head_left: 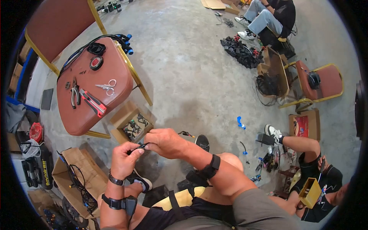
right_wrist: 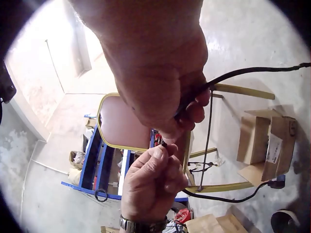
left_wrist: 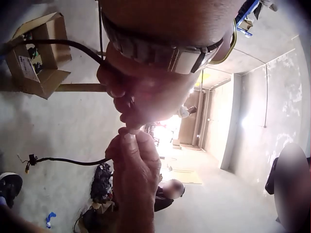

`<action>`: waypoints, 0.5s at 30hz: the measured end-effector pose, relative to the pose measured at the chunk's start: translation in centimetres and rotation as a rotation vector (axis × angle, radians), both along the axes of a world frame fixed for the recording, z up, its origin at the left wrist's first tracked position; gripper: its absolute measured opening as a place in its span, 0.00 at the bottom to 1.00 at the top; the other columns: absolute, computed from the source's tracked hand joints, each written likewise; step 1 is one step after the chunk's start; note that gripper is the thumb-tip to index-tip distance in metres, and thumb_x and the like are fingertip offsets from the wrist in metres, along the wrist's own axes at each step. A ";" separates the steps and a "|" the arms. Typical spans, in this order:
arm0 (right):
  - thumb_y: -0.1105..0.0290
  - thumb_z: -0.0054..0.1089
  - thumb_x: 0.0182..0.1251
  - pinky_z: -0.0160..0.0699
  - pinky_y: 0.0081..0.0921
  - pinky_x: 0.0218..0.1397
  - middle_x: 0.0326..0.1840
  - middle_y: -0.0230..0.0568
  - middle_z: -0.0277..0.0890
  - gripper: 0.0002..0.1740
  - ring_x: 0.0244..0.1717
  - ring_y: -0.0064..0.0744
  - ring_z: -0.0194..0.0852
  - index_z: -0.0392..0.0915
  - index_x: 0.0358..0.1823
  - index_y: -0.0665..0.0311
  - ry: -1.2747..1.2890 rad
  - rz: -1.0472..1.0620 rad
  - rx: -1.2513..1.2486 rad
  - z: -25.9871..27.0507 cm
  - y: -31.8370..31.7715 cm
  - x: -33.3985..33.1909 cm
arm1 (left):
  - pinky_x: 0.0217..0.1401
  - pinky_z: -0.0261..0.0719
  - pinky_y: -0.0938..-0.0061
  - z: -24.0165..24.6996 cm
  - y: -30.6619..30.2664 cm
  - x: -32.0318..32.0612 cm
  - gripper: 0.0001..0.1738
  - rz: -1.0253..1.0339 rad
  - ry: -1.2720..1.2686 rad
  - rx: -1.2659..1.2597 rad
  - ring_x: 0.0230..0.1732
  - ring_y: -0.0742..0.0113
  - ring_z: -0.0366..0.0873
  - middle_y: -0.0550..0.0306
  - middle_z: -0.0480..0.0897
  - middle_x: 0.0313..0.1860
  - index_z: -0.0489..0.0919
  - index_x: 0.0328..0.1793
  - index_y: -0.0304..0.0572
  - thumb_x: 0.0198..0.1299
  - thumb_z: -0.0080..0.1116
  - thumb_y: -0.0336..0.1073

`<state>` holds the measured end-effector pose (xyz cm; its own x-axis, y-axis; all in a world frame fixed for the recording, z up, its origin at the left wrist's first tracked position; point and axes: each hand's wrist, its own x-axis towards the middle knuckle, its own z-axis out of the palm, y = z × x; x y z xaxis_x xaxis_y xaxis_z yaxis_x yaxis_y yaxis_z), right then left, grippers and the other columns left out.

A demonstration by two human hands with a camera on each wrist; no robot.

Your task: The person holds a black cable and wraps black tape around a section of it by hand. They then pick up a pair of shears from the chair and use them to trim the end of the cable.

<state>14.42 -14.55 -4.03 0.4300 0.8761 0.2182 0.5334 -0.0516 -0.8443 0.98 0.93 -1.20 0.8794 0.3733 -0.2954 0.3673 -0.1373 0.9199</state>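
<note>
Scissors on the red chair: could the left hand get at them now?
Probably not right away: the left hand and right hand both pinch a black cable. Nothing blocks the way to the scissors, though.

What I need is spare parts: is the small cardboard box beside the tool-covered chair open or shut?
Open: the small cardboard box has its flaps spread, and dark tangled parts show inside.

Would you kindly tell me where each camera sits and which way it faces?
Head: on the head, facing down at left hand and right hand pinching a thin black cable; forearms and a knee show.
Left wrist: on that wrist, facing along the palm; wristwatch shows.
Right wrist: on that wrist, facing past the right hand to a red padded chair.
Shared: both hands and the cable.
</note>
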 end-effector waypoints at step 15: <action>0.70 0.63 0.58 0.75 0.41 0.34 0.28 0.42 0.74 0.06 0.32 0.50 0.76 0.76 0.33 0.62 -0.058 -0.003 0.016 -0.3 0.0 0.2 | 0.29 0.70 0.83 0.4 -0.5 0.4 0.07 -0.027 0.039 -0.088 0.27 0.82 0.71 0.66 0.80 0.25 0.84 0.40 0.33 0.60 0.65 0.31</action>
<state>14.60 -14.60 -4.28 0.4191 0.8710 0.2562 0.5811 -0.0405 -0.8128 1.38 0.39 -0.85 0.8762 0.3206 -0.3599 0.4001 -0.0673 0.9140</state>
